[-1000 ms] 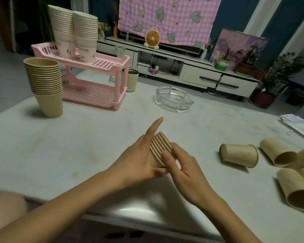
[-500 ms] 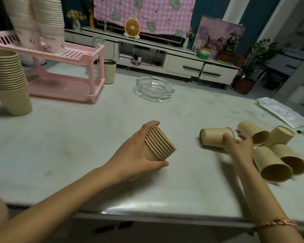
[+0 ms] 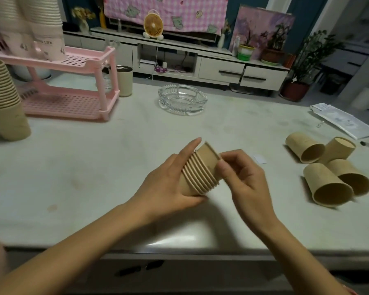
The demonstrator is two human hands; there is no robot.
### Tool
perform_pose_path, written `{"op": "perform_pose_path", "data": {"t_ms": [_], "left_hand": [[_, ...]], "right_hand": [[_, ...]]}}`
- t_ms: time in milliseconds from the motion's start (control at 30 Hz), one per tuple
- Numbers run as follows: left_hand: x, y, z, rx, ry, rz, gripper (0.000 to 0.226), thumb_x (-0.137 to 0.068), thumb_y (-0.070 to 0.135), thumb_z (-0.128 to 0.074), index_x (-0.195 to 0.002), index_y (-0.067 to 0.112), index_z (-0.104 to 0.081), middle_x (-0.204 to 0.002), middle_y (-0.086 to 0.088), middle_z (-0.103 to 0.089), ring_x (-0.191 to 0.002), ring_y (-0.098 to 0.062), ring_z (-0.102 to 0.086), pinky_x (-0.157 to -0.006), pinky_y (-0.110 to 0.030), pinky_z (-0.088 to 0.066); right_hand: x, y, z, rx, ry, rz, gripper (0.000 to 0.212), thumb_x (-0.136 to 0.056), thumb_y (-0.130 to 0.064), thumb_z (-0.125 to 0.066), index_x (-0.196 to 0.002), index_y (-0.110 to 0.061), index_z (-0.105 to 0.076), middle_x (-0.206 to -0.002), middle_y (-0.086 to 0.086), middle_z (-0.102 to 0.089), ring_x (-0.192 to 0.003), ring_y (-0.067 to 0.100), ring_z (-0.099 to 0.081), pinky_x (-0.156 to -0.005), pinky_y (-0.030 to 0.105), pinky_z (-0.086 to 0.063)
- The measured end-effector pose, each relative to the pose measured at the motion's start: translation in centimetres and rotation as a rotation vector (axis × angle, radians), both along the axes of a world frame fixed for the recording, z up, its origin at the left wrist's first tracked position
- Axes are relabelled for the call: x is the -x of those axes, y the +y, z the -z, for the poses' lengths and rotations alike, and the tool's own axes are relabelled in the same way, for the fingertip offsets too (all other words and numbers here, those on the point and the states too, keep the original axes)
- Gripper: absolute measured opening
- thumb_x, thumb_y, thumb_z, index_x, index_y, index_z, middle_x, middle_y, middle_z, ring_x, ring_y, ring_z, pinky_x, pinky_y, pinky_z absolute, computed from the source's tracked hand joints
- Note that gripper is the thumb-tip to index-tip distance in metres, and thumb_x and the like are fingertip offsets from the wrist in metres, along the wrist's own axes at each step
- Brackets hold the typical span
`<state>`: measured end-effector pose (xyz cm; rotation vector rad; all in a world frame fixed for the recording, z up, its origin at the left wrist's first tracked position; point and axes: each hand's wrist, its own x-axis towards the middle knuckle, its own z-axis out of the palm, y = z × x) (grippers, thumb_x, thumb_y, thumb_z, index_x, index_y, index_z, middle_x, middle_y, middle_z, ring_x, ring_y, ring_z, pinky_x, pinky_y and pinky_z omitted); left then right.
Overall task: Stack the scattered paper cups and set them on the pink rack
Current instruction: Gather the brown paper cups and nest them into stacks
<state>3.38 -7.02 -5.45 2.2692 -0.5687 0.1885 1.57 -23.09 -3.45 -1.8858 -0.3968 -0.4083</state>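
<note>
My left hand point(image 3: 168, 184) grips a short stack of brown paper cups point(image 3: 195, 177), tilted with its rims toward the right. My right hand point(image 3: 241, 173) holds one more brown cup point(image 3: 208, 155) whose base sits inside the top of that stack. Several loose brown cups point(image 3: 328, 188) lie on their sides at the right of the table. A tall brown stack point(image 3: 2, 99) stands at the far left. The pink two-tier rack point(image 3: 81, 60) stands at the back left and carries two stacks of white cups point(image 3: 34, 24) on its top shelf.
A glass ashtray point(image 3: 182, 99) sits mid-table toward the back. A beige tumbler point(image 3: 124, 80) stands right of the rack. A white paper packet point(image 3: 345, 120) lies at the far right. The table's front edge point(image 3: 179, 252) runs below my hands.
My right hand reached to the loose cups at the right, took one, and brought it back to the stack in my left hand. The view shifted right.
</note>
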Motion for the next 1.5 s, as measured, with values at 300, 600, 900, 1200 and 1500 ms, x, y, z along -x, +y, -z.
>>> {"op": "perform_pose_path", "data": {"t_ms": [300, 600, 900, 1200, 1500], "left_hand": [[0.6, -3.1, -0.2, 0.055, 0.035, 0.137, 0.086, -0.06, 0.05, -0.071, -0.127, 0.051, -0.016, -0.12, 0.008, -0.048, -0.103, -0.01, -0.05, -0.089, -0.028, -0.045], [0.9, -5.8, 0.1, 0.065, 0.046, 0.199, 0.091, -0.057, 0.051, -0.072, -0.127, 0.055, -0.015, -0.13, 0.01, -0.044, -0.114, -0.009, -0.047, -0.096, -0.029, -0.043], [0.9, -5.1, 0.0, 0.082, 0.041, 0.178, 0.094, -0.057, 0.048, -0.076, -0.13, 0.053, -0.015, -0.131, 0.01, -0.044, -0.115, -0.008, -0.047, -0.096, -0.025, -0.041], [1.0, -5.7, 0.2, 0.014, -0.017, 0.15, 0.109, -0.061, 0.05, -0.077, -0.13, 0.06, 0.007, -0.134, 0.005, -0.046, -0.113, -0.016, -0.053, -0.092, -0.032, -0.048], [1.1, -6.5, 0.2, -0.006, -0.057, 0.174, 0.105, -0.058, 0.049, -0.073, -0.13, 0.06, 0.003, -0.132, 0.004, -0.047, -0.112, -0.013, -0.053, -0.09, -0.032, -0.049]], "right_hand": [[-1.0, -7.8, 1.7, 0.141, -0.073, 0.642, 0.03, -0.089, -0.033, -0.055, -0.117, -0.023, -0.051, -0.126, -0.01, -0.046, -0.12, 0.011, -0.045, -0.102, 0.034, -0.041], [-1.5, -18.2, 4.3, 0.228, 0.363, 1.026, 0.101, -0.071, -0.049, -0.071, -0.145, -0.019, -0.009, -0.15, 0.017, -0.014, -0.135, 0.039, -0.025, -0.111, 0.056, -0.025], [-0.7, -12.8, 0.0, -0.201, 0.091, 0.595, 0.046, -0.076, -0.036, -0.058, -0.114, -0.019, -0.038, -0.112, -0.001, -0.049, -0.091, 0.0, -0.052, -0.077, 0.019, -0.046], [0.7, -7.3, -0.8, -0.245, -0.014, 0.306, 0.025, -0.081, -0.042, -0.05, -0.104, -0.038, -0.043, -0.106, -0.015, -0.052, -0.086, -0.017, -0.052, -0.07, 0.006, -0.044], [2.0, -5.9, 1.8, 0.084, 0.1, 0.086, 0.047, -0.076, -0.069, -0.038, -0.118, -0.048, -0.041, -0.13, -0.011, -0.049, -0.122, 0.002, -0.043, -0.105, 0.034, -0.04]]}}
